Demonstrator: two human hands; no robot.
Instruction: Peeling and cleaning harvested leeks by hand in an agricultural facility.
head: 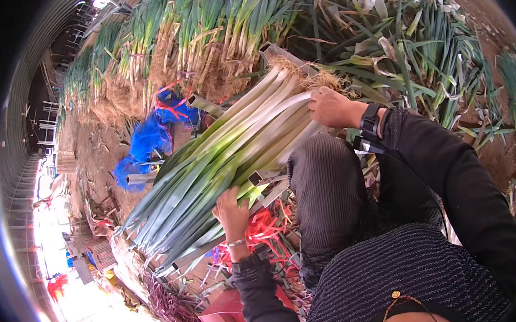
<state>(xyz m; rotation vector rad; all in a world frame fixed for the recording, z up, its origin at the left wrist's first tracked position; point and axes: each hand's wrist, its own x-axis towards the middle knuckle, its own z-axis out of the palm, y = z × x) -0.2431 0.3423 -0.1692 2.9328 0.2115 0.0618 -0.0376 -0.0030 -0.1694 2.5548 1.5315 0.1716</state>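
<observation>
A thick pile of long green onions (239,140) lies slantwise across a metal frame (264,176) before me. Its white stalks and brown roots (319,78) are at the upper right, the green leaves at the lower left. My right hand (332,107), with a black band on the wrist, is closed around a white stalk close to the roots. Lower down, my left hand (232,211) grips the near edge of the leaves; what its fingertips hold is partly hidden. My bent knee (322,157) is right beside the stalks.
Tied onion bundles (206,40) stand in a row behind the frame. Loose onions and leaves (393,59) lie at the upper right. Blue netting (150,136) is to the left. Red plastic ties (264,227) and a red container (225,315) sit below my left arm.
</observation>
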